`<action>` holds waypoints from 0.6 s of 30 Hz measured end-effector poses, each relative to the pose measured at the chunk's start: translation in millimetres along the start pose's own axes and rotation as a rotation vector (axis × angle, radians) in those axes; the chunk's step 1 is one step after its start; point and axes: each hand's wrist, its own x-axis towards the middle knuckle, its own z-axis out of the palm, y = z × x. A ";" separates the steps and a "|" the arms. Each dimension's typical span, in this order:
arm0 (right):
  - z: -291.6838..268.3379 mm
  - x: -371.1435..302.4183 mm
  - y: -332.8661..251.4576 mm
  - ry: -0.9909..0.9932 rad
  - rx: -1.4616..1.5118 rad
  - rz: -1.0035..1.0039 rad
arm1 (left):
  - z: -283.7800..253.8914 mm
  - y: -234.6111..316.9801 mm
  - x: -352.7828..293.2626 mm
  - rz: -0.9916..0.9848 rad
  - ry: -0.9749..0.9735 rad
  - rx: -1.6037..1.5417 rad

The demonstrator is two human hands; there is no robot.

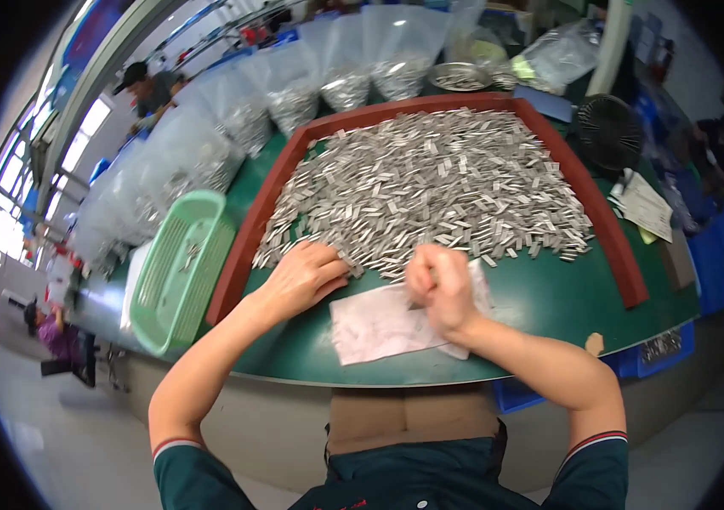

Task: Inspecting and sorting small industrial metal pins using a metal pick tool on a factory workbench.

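A wide heap of small, flat, silvery metal pieces (pixel 430 178) covers the green tabletop in front of me. At the heap's near left edge is my left hand (pixel 304 274), its fingers bent and pressed together, with the tips at some metal pieces; whether one is between them is hard to see. My right hand (pixel 445 289) is closed like a fist above a whitish cloth (pixel 379 327), slightly blurred. Something small and dark shows under its fingers, too unclear to name. The cloth lies flat on the table between the heap and the near edge.
A dark red raised border (pixel 247 229) frames the heap at left, back and right. Left of it stands a light green basket (pixel 153 289). Clear bags of metal pieces (pixel 289 93) line the back left. A black fan (pixel 608 132) and papers (pixel 644 204) sit at the right.
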 end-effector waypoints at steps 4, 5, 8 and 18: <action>6.3 0.4 -3.4 -0.009 -0.003 0.043 | 7.8 5.1 -5.2 -0.054 0.076 0.077; 2.9 0.7 -2.5 -0.023 0.046 0.059 | 8.8 9.0 -6.0 -0.065 0.090 0.071; 4.3 -0.3 -6.0 -0.042 0.058 0.064 | 4.7 16.4 -7.9 -0.117 0.098 0.025; 8.5 1.2 -6.3 -0.073 0.070 0.109 | 1.2 8.3 -7.7 -0.025 0.048 0.108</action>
